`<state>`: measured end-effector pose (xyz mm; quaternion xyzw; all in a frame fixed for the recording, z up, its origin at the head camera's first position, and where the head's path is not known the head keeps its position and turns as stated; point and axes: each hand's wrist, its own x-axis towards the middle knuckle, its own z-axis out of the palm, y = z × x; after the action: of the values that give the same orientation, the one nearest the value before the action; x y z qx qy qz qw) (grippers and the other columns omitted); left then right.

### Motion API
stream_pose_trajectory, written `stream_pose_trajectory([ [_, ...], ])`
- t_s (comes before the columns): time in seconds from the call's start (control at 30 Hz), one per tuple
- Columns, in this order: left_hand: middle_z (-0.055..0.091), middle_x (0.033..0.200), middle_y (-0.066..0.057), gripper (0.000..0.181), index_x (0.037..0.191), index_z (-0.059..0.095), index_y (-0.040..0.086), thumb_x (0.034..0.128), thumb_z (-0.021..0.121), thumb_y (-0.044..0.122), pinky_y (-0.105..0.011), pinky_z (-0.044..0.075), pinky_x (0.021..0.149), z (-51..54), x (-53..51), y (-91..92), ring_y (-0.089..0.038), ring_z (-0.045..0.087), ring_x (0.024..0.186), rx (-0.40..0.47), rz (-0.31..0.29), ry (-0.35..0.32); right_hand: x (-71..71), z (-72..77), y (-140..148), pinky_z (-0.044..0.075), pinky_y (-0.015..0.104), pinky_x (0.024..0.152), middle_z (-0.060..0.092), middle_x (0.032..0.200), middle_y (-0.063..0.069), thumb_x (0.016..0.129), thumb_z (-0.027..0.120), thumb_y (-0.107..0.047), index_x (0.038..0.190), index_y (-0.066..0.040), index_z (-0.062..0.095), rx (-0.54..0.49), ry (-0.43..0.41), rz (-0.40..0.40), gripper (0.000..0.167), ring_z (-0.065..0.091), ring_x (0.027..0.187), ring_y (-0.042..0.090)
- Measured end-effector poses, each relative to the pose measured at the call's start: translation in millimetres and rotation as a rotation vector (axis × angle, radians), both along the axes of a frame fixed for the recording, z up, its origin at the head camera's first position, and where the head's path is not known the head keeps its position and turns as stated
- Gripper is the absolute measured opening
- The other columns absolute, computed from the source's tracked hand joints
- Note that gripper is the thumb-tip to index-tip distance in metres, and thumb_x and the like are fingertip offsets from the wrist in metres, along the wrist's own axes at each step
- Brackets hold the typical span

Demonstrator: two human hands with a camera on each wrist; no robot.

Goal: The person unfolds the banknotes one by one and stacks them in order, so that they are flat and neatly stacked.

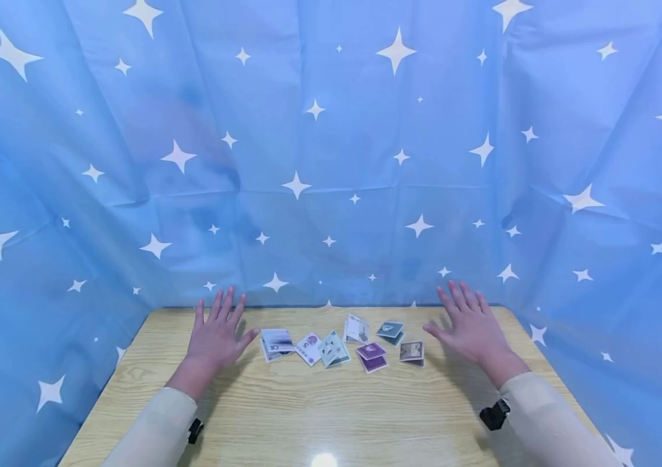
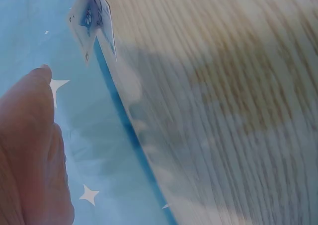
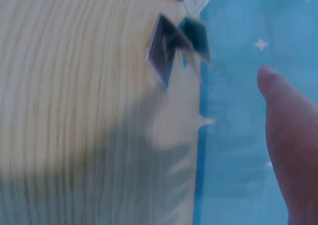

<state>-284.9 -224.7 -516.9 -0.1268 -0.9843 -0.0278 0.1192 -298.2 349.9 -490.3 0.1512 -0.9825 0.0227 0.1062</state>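
Several folded paper notes lie in a loose group near the table's back edge. My left hand (image 1: 216, 340), fingers spread and straight, hovers left of a grey-blue note (image 1: 277, 344) and holds nothing. My right hand (image 1: 474, 331) is likewise spread and empty, to the right of a brown note (image 1: 411, 352). Between them are a purple-and-white note (image 1: 309, 349), a pale green one (image 1: 333, 349), a whitish one (image 1: 357, 329), a purple one (image 1: 372, 357) and a dark green one (image 1: 391, 331). In the right wrist view the brown note (image 3: 162, 51) stands half open.
The light wooden table (image 1: 319, 415) has a bright reflection at its front. A blue curtain (image 1: 331, 149) with white stars hangs behind and along both sides. Black wrist devices sit at the left cuff (image 1: 195, 431) and the right cuff (image 1: 494, 414).
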Motion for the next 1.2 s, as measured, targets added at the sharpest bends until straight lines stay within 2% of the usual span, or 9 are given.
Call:
stream_pose_trajectory([
  [0.13,0.014,0.182,-0.023,0.086,0.175,0.028,0.009,0.1123,0.048,0.064,-0.074,0.005,0.13,2.0,-0.2,-0.5,-0.047,0.013,0.167,-0.008,-0.003,0.014,-3.3,6.2,-15,0.007,0.066,0.133,0.014,0.181,0.023,0.105,0.056,-0.073,0.174,-0.006,0.028,-0.029,0.043,0.063,0.1,0.01,0.167,0.049],
  [0.27,0.019,0.18,-0.025,0.086,0.174,0.031,0.008,0.1118,0.048,0.065,-0.075,0.01,0.129,3.5,-1.6,2.6,-0.048,0.02,0.165,0.047,-0.023,0.024,-5.6,6.6,-33,0.017,0.069,0.13,0.024,0.179,0.025,0.105,0.062,-0.068,0.172,-0.005,0.035,-0.076,0.063,0.117,0.096,0.021,0.164,0.051],
  [0.43,0.04,0.169,-0.029,0.083,0.165,0.045,0.001,0.1089,0.06,0.061,-0.074,0.031,0.123,3.7,-3.2,11.3,-0.051,0.039,0.155,0.207,-0.081,0.038,-5.2,4.1,-65,0.031,0.07,0.125,0.042,0.17,0.024,0.102,0.074,-0.059,0.167,-0.005,0.044,-0.175,0.061,0.202,0.09,0.039,0.156,0.05],
  [0.53,0.048,0.163,-0.026,0.079,0.16,0.05,0.001,0.107,0.067,0.057,-0.073,0.038,0.119,3.4,-2.4,17.6,-0.049,0.048,0.148,0.317,-0.116,0.003,-4.6,4.5,-92,0.037,0.067,0.123,0.049,0.166,0.021,0.1,0.076,-0.06,0.165,-0.005,0.048,-0.221,0.044,0.256,0.09,0.046,0.152,0.047],
  [0.67,0.051,0.16,-0.023,0.076,0.159,0.052,0.003,0.1046,0.074,0.051,-0.071,0.044,0.115,2.3,-0.8,24.0,-0.048,0.054,0.142,0.425,-0.147,-0.057,-6.1,5.9,-131,0.04,0.065,0.122,0.051,0.165,0.017,0.097,0.078,-0.061,0.164,-0.006,0.049,-0.27,-0.006,0.323,0.092,0.048,0.151,0.043],
  [0.9,0.052,0.16,-0.022,0.075,0.159,0.053,0.003,0.102,0.08,0.045,-0.067,0.042,0.119,-1.9,-0.5,27.4,-0.048,0.051,0.146,0.526,-0.167,-0.139,-14.9,0.9,-194,0.04,0.06,0.124,0.047,0.17,0.011,0.1,0.078,-0.059,0.169,-0.014,0.044,-0.276,-0.154,0.379,0.09,0.044,0.156,0.037],
  [1.0,0.054,0.158,-0.02,0.073,0.157,0.055,0.003,0.1019,0.08,0.044,-0.066,0.043,0.119,-6.2,-1.9,27.5,-0.046,0.052,0.145,0.562,-0.165,-0.166,-16.7,-2.7,-215,0.04,0.058,0.125,0.045,0.17,0.01,0.099,0.08,-0.056,0.17,-0.015,0.043,-0.297,-0.22,0.387,0.089,0.042,0.157,0.035],
  [1.2,0.056,0.156,-0.019,0.07,0.155,0.057,0.003,0.1016,0.081,0.042,-0.066,0.045,0.118,-14.9,-3.2,26.5,-0.045,0.056,0.142,0.63,-0.141,-0.219,-20.6,-11.0,-250,0.045,0.053,0.122,0.045,0.171,0.008,0.099,0.08,-0.059,0.17,-0.014,0.043,-0.285,-0.278,0.433,0.092,0.046,0.155,0.032],
])
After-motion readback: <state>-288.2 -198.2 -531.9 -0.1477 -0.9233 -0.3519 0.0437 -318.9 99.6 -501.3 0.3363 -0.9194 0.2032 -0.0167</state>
